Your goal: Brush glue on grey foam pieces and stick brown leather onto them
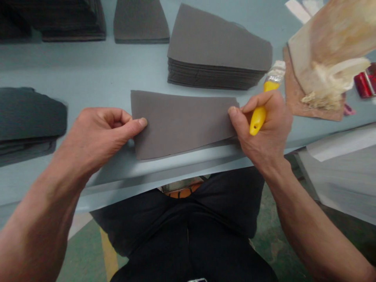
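Observation:
A grey, tapered sheet piece [185,123] is held flat just over the front of the pale blue table. My left hand [105,129] pinches its wide left end, thumb on top. At the narrower right end, my right hand [264,125] grips the corner between thumb and fingers. A paintbrush [259,117] with a yellow handle and whitish, glue-crusted bristles is also tucked in my right hand, bristles pointing away from me. Just beyond the piece lies a thick stack of similar grey pieces [220,43].
Dark green pieces [29,113] lie stacked at left. Another grey pile [141,21] and a tall dark stack [70,19] stand at the back. A glue-stained container [308,55] sits on a brown board [317,111] at right, beside a red can [364,84]. The table's edge [176,172] runs before me.

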`<state>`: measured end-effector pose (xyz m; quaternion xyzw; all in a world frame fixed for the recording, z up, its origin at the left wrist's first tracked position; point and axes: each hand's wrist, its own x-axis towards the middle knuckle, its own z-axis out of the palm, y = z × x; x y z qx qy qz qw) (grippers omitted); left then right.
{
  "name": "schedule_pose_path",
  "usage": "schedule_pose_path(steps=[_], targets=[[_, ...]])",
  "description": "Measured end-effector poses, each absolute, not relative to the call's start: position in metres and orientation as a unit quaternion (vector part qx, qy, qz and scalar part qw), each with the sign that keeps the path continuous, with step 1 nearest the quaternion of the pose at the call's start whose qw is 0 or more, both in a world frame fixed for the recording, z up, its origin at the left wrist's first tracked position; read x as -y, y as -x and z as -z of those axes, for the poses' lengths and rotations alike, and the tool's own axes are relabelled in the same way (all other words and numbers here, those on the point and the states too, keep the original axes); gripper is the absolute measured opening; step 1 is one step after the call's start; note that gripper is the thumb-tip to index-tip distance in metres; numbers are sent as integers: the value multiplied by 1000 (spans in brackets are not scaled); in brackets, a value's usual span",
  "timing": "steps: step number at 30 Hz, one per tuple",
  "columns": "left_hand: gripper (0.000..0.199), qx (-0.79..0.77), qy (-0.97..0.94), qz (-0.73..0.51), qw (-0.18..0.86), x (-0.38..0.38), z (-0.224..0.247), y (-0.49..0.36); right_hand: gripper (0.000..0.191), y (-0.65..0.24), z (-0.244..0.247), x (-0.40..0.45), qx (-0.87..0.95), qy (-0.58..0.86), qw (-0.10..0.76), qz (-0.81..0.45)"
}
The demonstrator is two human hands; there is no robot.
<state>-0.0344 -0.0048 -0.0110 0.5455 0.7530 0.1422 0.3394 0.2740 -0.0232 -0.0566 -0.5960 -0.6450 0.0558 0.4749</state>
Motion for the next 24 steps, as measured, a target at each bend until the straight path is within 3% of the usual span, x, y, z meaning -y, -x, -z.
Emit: schedule_pose_path(steps=[17, 24], targets=[[49, -731, -586, -154, 316, 8, 14, 33, 33, -282, 68, 20, 656, 596, 457, -70], [44, -724, -616, -160, 265, 11, 13, 23, 29, -279, 65, 21, 671, 590, 447, -36]])
